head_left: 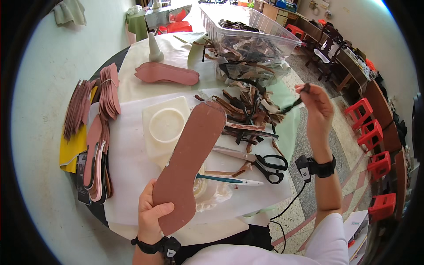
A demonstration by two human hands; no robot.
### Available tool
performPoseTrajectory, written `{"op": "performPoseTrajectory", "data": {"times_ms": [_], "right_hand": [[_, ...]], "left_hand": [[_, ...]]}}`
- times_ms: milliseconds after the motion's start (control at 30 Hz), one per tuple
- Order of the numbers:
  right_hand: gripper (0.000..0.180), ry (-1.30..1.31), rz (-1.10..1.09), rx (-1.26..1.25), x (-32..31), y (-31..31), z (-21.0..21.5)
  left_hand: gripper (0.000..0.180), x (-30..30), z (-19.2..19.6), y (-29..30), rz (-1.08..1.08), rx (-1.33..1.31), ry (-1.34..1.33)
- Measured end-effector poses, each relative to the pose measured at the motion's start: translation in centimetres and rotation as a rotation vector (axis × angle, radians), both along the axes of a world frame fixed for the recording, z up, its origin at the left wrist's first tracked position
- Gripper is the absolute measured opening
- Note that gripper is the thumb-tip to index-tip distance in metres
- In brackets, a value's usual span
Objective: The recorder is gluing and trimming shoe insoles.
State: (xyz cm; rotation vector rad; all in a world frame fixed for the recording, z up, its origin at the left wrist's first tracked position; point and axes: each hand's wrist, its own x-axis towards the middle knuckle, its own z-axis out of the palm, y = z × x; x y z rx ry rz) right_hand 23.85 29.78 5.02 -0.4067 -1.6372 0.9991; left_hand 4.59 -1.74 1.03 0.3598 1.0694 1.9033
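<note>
My left hand (149,211) grips a reddish-brown insole (190,152) by its lower end, thumb lying on its flat face. The insole is tilted over the middle of the table, its far end leaning right. Out to the right, my raised right hand (319,110) pinches a thin dark strip (291,107), which hangs toward a heap of brown and black strips (251,99). Beneath the heap lie black-handled scissors (263,164), blades partly behind the insole. Closer to me is a teal-and-white handled tool (229,179), its left end hidden by the insole.
A clear plastic bin (282,39) full of scraps stands at the far side. A square cream container (152,112) sits left of the insole. Bundled insoles (108,92) and loose ones (98,159) line the left edge. Insoles (165,74) lie by a grey cone (154,49). Red stools (371,132) stand right.
</note>
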Motion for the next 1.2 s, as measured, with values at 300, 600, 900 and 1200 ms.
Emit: {"op": "performPoseTrajectory", "data": {"times_ms": [300,600,900,1200], "right_hand": [[0.016,0.122,-0.007,-0.06,0.1,0.5,1.5],[0.019,-0.161,0.015,-0.065,-4.7,3.1,1.9],[0.027,-0.893,-0.159,0.223,-6.0,10.3,-4.6],[0.028,-0.758,-0.106,0.151,-7.4,8.3,-3.6]], "left_hand": [[0.04,-0.1,-0.6,0.0,-0.005,0.033,0.036],[0.037,0.1,0.2,0.4,0.007,0.004,0.007],[0.035,-0.3,0.0,-0.2,-0.121,-0.068,-0.006],[0.035,-0.6,-0.2,-0.4,-0.169,-0.08,-0.004]]}}
